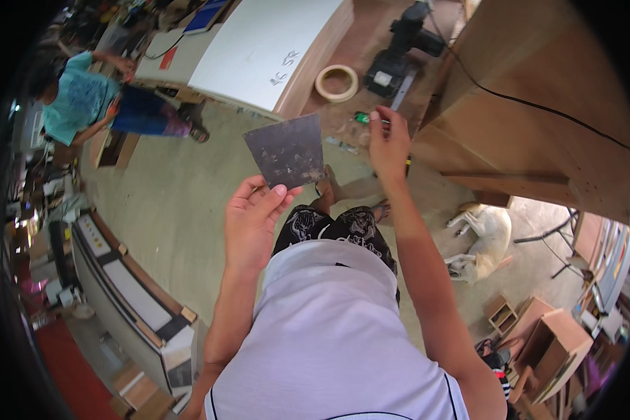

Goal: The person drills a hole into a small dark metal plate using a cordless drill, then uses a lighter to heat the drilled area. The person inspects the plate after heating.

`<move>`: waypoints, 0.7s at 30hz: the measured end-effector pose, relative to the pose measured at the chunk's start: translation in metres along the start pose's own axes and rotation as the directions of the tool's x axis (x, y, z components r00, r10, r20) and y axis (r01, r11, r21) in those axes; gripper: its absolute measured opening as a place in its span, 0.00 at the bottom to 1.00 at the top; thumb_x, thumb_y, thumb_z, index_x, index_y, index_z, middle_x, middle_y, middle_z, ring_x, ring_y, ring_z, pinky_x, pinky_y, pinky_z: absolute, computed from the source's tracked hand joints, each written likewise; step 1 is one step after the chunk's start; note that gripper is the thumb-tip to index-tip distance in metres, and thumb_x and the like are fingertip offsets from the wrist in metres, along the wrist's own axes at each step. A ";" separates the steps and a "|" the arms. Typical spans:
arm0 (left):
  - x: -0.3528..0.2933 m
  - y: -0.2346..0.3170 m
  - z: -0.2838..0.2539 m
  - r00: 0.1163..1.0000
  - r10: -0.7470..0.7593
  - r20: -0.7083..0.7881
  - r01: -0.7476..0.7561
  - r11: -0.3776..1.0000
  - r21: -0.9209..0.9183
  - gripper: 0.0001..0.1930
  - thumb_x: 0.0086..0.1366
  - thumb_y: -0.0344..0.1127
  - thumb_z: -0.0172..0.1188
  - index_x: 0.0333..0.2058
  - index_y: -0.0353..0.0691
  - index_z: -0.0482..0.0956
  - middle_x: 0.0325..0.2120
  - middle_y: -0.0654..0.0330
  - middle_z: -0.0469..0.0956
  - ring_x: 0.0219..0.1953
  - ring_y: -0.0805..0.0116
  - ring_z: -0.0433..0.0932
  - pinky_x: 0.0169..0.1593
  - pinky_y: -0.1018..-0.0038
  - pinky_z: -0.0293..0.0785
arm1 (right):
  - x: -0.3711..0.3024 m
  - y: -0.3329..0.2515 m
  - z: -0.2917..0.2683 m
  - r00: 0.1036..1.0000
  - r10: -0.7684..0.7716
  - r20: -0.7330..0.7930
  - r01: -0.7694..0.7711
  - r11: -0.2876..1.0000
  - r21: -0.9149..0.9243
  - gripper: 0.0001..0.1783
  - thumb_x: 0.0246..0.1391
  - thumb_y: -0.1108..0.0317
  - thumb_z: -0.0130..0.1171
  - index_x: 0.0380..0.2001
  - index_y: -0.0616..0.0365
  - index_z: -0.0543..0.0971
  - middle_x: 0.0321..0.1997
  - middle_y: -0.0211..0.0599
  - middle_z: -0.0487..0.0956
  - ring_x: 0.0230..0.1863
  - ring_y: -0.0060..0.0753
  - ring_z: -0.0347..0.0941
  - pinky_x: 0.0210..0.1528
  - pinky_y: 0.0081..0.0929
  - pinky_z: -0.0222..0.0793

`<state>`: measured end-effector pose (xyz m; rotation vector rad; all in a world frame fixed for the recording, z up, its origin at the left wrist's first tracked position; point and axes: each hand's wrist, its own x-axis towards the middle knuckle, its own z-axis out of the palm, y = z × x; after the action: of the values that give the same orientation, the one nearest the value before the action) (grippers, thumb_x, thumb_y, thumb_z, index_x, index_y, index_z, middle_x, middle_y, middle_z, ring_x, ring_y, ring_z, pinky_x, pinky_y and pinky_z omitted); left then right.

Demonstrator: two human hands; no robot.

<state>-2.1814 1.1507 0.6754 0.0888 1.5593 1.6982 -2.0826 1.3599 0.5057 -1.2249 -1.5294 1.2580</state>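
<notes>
My left hand (256, 213) pinches a flat, four-sided dark grey sheet (287, 152) by its lower edge. The sheet is held up above the floor and has brownish, worn patches; whether it is sandpaper or a thin plate I cannot tell. My right hand (390, 143) is raised over the edge of the brown workbench (371, 56), its fingers bent together. Beside its thumb shows a small green object (361, 117), and I cannot make out whether the fingers grip it. A roll of masking tape (337, 83) and a black power tool (392, 66) lie on the bench just beyond.
A white panel (255, 49) with handwriting spans the bench's left part. A large wooden cabinet (539, 105) stands at right, crossed by a black cable (497, 92). A dog (488, 238) lies on the floor (161, 203). Another person (84, 98) stands at far left.
</notes>
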 end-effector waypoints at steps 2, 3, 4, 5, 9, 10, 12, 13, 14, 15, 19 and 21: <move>-0.012 -0.004 -0.005 0.999 0.026 -0.023 -0.026 1.000 -0.016 0.11 0.69 0.23 0.62 0.49 0.32 0.76 0.41 0.54 0.85 0.47 0.62 0.85 0.52 0.75 0.80 | -0.028 -0.040 -0.011 0.921 0.176 0.347 -0.324 0.839 0.436 0.21 0.62 0.59 0.68 0.54 0.57 0.81 0.50 0.37 0.81 0.49 0.29 0.76 0.50 0.29 0.72; -0.018 -0.005 -0.008 0.999 0.025 -0.033 -0.025 1.000 0.009 0.11 0.69 0.23 0.62 0.48 0.32 0.76 0.41 0.54 0.85 0.47 0.62 0.85 0.52 0.75 0.80 | -0.041 -0.059 -0.019 0.837 0.187 0.514 -0.494 0.661 0.565 0.22 0.63 0.58 0.67 0.55 0.60 0.80 0.51 0.37 0.81 0.49 0.27 0.76 0.49 0.27 0.72; -0.023 -0.006 -0.012 0.999 0.027 -0.035 -0.026 0.999 0.029 0.10 0.69 0.23 0.62 0.48 0.33 0.76 0.41 0.54 0.85 0.46 0.63 0.85 0.52 0.74 0.80 | -0.053 -0.076 -0.023 0.806 0.140 0.575 -0.506 0.667 0.547 0.23 0.63 0.58 0.67 0.55 0.62 0.79 0.51 0.37 0.81 0.50 0.25 0.76 0.50 0.27 0.72; -0.024 -0.009 -0.013 0.999 0.028 -0.019 -0.027 0.999 0.045 0.10 0.69 0.23 0.62 0.48 0.33 0.76 0.41 0.54 0.85 0.46 0.63 0.85 0.52 0.74 0.80 | -0.064 -0.088 -0.023 0.779 0.092 0.620 -0.503 0.682 0.531 0.24 0.63 0.59 0.68 0.55 0.64 0.79 0.52 0.37 0.82 0.50 0.24 0.75 0.51 0.27 0.72; -0.028 -0.008 -0.018 0.997 0.052 0.049 -0.054 0.997 0.054 0.08 0.69 0.22 0.62 0.45 0.34 0.77 0.41 0.53 0.85 0.44 0.62 0.86 0.49 0.71 0.81 | -0.079 -0.110 -0.021 0.760 0.032 0.649 -0.418 0.788 0.451 0.20 0.60 0.66 0.70 0.52 0.64 0.81 0.43 0.33 0.84 0.45 0.19 0.78 0.48 0.24 0.74; -0.028 -0.006 -0.022 0.996 0.060 0.071 -0.063 0.997 0.050 0.07 0.69 0.23 0.63 0.44 0.34 0.77 0.41 0.53 0.85 0.44 0.63 0.86 0.48 0.71 0.81 | -0.082 -0.115 -0.020 0.732 0.021 0.681 -0.423 0.798 0.430 0.19 0.59 0.68 0.71 0.51 0.64 0.82 0.41 0.32 0.85 0.43 0.18 0.78 0.47 0.23 0.75; -0.028 -0.003 -0.035 0.990 0.086 0.111 -0.093 0.994 0.060 0.07 0.69 0.23 0.64 0.43 0.34 0.78 0.40 0.54 0.85 0.43 0.64 0.86 0.48 0.72 0.81 | -0.089 -0.125 -0.016 0.762 0.039 0.647 -0.372 0.844 0.386 0.18 0.58 0.72 0.71 0.50 0.64 0.83 0.38 0.29 0.84 0.40 0.19 0.79 0.47 0.23 0.76; -0.027 -0.002 -0.044 0.986 0.105 0.128 -0.115 0.991 0.071 0.06 0.68 0.23 0.64 0.43 0.34 0.78 0.40 0.54 0.85 0.43 0.65 0.86 0.48 0.72 0.81 | -0.094 -0.130 -0.012 0.761 0.028 0.648 -0.366 0.843 0.393 0.20 0.57 0.70 0.72 0.52 0.64 0.82 0.40 0.30 0.84 0.42 0.19 0.79 0.48 0.23 0.76; -0.027 0.000 -0.054 0.982 0.125 0.143 -0.137 0.987 0.082 0.06 0.68 0.23 0.64 0.42 0.34 0.78 0.39 0.54 0.85 0.43 0.65 0.86 0.48 0.72 0.81 | -0.100 -0.133 -0.006 0.760 0.017 0.650 -0.361 0.842 0.400 0.23 0.57 0.69 0.72 0.54 0.64 0.81 0.42 0.31 0.84 0.44 0.20 0.79 0.49 0.24 0.75; -0.028 0.004 -0.066 0.981 0.132 0.141 -0.143 0.987 0.073 0.06 0.68 0.23 0.64 0.42 0.34 0.78 0.39 0.54 0.85 0.42 0.66 0.86 0.48 0.72 0.81 | -0.108 -0.135 0.001 0.757 -0.014 0.653 -0.366 0.818 0.443 0.26 0.57 0.66 0.73 0.57 0.64 0.79 0.46 0.33 0.83 0.46 0.22 0.78 0.51 0.24 0.75; -0.037 0.019 -0.129 0.978 0.174 0.118 -0.180 0.983 0.044 0.05 0.68 0.23 0.64 0.42 0.33 0.78 0.38 0.55 0.86 0.41 0.68 0.86 0.48 0.73 0.81 | -0.146 -0.143 0.040 0.762 0.003 0.647 -0.428 0.753 0.500 0.40 0.57 0.57 0.73 0.67 0.62 0.70 0.58 0.37 0.75 0.54 0.27 0.73 0.56 0.28 0.73; -0.044 0.018 -0.170 0.977 0.184 0.111 -0.186 0.983 0.008 0.05 0.69 0.23 0.64 0.42 0.33 0.78 0.38 0.55 0.86 0.41 0.69 0.85 0.47 0.73 0.80 | -0.173 -0.152 0.062 0.757 0.005 0.654 -0.426 0.763 0.487 0.42 0.58 0.53 0.71 0.69 0.62 0.69 0.59 0.36 0.72 0.55 0.26 0.72 0.57 0.30 0.72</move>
<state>-2.2548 0.9899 0.6710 0.3410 1.5233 1.7901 -2.1329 1.1719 0.6435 -0.5726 -1.2041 2.2844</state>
